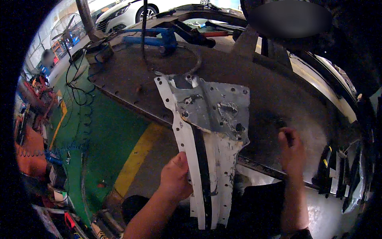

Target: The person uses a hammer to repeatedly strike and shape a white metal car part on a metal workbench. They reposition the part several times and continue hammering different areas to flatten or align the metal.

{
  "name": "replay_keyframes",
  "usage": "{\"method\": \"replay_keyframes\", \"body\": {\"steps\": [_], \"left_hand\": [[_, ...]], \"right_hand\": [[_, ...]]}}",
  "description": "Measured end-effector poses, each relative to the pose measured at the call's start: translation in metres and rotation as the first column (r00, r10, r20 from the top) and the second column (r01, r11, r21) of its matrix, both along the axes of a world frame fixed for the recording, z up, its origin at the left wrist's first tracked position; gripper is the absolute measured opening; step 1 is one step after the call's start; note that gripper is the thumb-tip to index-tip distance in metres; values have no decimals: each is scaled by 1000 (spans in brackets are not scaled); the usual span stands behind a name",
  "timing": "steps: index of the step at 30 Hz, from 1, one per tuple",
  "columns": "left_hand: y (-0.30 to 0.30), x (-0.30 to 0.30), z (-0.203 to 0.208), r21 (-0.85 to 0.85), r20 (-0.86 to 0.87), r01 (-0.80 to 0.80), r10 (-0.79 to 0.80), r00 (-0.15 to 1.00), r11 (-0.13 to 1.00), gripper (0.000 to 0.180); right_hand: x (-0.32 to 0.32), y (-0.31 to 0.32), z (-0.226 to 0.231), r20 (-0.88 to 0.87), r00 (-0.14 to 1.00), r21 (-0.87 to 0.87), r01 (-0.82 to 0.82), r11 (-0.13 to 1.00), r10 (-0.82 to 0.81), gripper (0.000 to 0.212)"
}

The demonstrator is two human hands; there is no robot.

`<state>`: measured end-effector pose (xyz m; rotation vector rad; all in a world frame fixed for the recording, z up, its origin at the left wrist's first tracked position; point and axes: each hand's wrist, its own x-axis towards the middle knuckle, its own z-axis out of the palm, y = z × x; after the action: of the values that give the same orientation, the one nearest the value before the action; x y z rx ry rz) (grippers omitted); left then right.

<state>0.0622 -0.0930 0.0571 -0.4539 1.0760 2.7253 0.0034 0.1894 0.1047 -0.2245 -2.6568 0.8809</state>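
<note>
A long sheet-metal car body panel [217, 119], grey at its wide far end and white toward me, leans over the front edge of a dark metal table [262, 107]. Holes dot its surface, some with torn or rough edges, and a black strip runs down its near part. My left hand [175, 175] is closed on the panel's left edge, its fingertips hidden behind the metal. To the right of the panel, my right hand [292, 149] is held over the table with fingers curled in. Whatever those fingers may hold is too dark to make out.
Blue metal clamping gear [159, 40] sits at the table's far side. Coiled air hose [87, 119] and cables hang at the left over the green floor. Dark trim pieces [338, 171] stand at the right. A white car [127, 16] is parked beyond.
</note>
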Motion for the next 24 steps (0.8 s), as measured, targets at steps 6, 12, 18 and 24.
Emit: {"method": "replay_keyframes", "body": {"steps": [6,12,18,24], "left_hand": [[12,-1,-11,124,17,116,-119,993,985,32],[19,-4,-18,187,33,145,-153,988,972,38],[33,-10,-6,150,67,127,-138,988,981,37],[33,-18,-6,116,1,122,-122,992,986,36]], "right_hand": [[26,-48,-46,-32,688,-914,-314,258,725,47],[26,-59,-60,-14,662,-1000,-9,-11,749,73],[34,-53,-68,100,649,-970,-105,219,754,61],[51,-46,-93,211,627,-974,72,214,750,50]]}}
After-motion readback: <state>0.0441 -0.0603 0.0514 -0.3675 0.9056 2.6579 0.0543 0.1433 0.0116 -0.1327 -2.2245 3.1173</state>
